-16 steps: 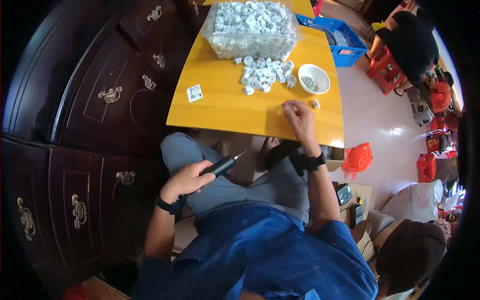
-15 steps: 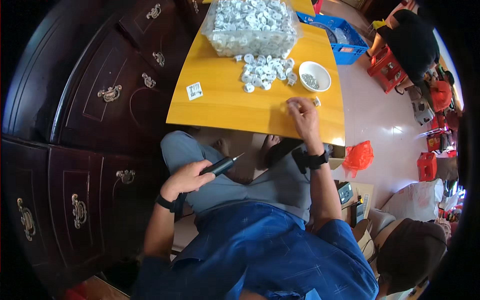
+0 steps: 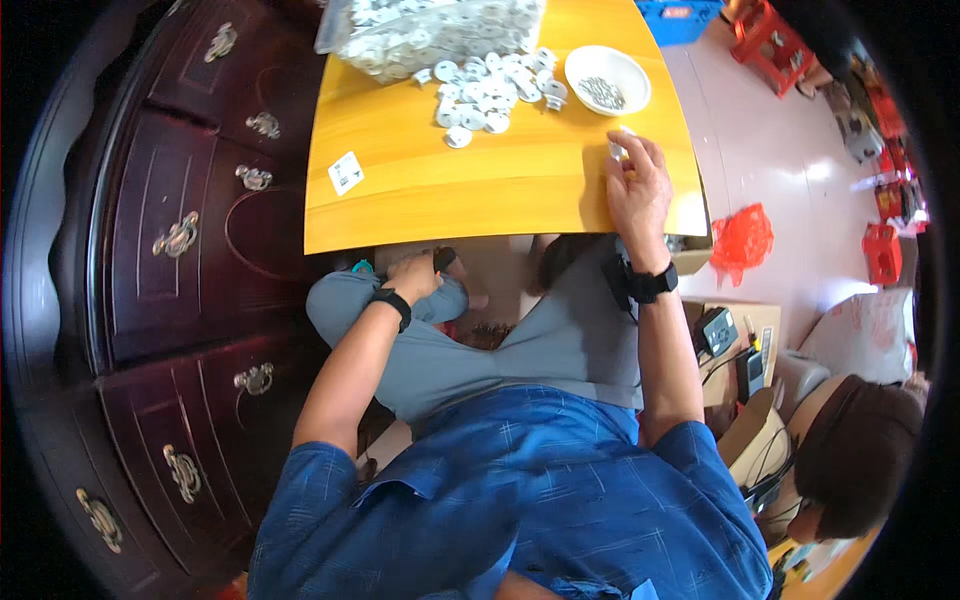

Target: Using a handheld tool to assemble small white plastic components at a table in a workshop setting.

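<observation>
My left hand (image 3: 412, 277) is closed around a black pen-shaped screwdriver (image 3: 444, 260), just off the table's near edge above my left knee. Only a dark end of the tool shows; its thin shaft is hidden. Over the table's right side, my right hand (image 3: 640, 195) has its thumb and fingers bent round a small white plastic part (image 3: 618, 148). Just beyond it stands a white bowl (image 3: 638, 82) with small metal screws (image 3: 602, 93) in it. A loose pile of round white plastic parts (image 3: 485, 95) lies to the left of the bowl.
A large clear bag (image 3: 430, 45) full of similar parts sits at the yellow table's (image 3: 480, 200) far side. A white printed card (image 3: 346, 173) lies at left. Dark wooden drawers (image 3: 150, 230) flank me on the left. An open carton (image 3: 735, 340) and a red bag (image 3: 742, 243) are at right.
My left hand has moved forward with the screwdriver, toward the table edge, and the tool has turned mostly out of sight. My right hand has closed on the white part near the bowl.
</observation>
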### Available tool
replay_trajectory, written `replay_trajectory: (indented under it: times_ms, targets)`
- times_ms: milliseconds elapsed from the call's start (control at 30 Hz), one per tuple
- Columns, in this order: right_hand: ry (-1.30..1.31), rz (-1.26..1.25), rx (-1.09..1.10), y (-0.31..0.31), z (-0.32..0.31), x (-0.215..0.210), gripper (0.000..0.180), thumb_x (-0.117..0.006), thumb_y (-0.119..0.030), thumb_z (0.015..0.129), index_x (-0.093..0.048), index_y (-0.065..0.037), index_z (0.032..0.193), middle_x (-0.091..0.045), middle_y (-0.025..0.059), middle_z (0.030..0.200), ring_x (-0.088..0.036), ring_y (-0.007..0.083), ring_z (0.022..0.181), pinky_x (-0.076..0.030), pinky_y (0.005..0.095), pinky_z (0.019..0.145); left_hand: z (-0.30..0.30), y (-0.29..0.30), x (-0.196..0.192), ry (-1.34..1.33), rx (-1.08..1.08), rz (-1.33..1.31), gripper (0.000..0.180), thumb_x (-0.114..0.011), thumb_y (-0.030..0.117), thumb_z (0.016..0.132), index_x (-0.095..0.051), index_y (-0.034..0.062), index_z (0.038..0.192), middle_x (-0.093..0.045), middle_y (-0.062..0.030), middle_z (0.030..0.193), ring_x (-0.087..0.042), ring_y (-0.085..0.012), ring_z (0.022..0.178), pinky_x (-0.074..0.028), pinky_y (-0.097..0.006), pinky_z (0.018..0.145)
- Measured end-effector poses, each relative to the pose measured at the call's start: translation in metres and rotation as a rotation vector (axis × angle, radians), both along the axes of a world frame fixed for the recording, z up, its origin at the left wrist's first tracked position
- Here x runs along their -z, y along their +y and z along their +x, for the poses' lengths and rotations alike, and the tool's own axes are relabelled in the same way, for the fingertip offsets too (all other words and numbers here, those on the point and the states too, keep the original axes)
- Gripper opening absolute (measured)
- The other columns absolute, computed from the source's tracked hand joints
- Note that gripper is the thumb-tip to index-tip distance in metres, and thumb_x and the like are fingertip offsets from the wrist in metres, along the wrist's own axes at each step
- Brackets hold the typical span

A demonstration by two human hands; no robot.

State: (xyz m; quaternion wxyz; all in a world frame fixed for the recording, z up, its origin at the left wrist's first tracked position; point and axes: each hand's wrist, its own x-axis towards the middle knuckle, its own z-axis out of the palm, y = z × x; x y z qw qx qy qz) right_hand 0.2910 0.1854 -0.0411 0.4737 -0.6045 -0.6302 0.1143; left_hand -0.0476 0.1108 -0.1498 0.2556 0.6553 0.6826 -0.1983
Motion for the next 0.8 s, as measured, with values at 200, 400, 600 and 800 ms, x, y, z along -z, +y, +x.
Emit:
replay_trajectory:
  times_ms: [200, 400, 600, 800]
  targets:
    - [0.036, 0.032, 0.052, -0.002, -0.004, 0.008, 0.032, -0.066, 0.0, 0.08, -0.069, -0.012, 0.11, -0.062, 0.0115, 0.111, -0.065, 0.0269, 0.084, -0.054, 0.0362, 0.075, -0.032, 0.022, 0.083, 0.072, 0.096, 0.038, 0.064, -0.069, 0.04, 0.083, -0.057, 0.0082, 0.136, -0.052, -0.0213, 0.142, -0.047, -0.0352, 0.134, -0.037, -0.044, 0.111]
    - [-0.001, 0.002, 0.077, -0.003, 0.0, 0.005, 0.027, -0.069, -0.008, 0.081, -0.068, -0.013, 0.108, -0.06, 0.013, 0.11, -0.066, 0.0263, 0.076, -0.054, 0.0367, 0.071, -0.028, 0.027, 0.104, 0.145, 0.257, 0.131, 0.06, -0.07, 0.037, 0.082, -0.059, 0.0063, 0.132, -0.066, -0.02, 0.117, -0.066, -0.0322, 0.103, -0.053, -0.042, 0.087]
    - [-0.001, 0.069, 0.091, -0.001, -0.006, -0.005, 0.026, -0.069, -0.007, 0.084, -0.066, -0.009, 0.109, -0.057, 0.0123, 0.101, -0.059, 0.0213, 0.073, -0.05, 0.0327, 0.068, -0.001, 0.003, 0.124, 0.048, 0.353, -0.006, 0.059, -0.07, 0.037, 0.081, -0.059, 0.0058, 0.131, -0.066, -0.0193, 0.113, -0.066, -0.0313, 0.097, -0.053, -0.042, 0.083]
    - [0.084, 0.065, 0.095, 0.0, -0.006, -0.001, 0.026, -0.066, -0.001, 0.082, -0.062, -0.004, 0.108, -0.053, 0.0136, 0.093, -0.057, 0.0248, 0.073, -0.048, 0.0348, 0.065, 0.011, -0.002, 0.143, -0.029, 0.39, -0.077, 0.058, -0.07, 0.036, 0.081, -0.059, 0.0053, 0.13, -0.066, -0.0187, 0.109, -0.066, -0.0304, 0.092, -0.053, -0.041, 0.079]
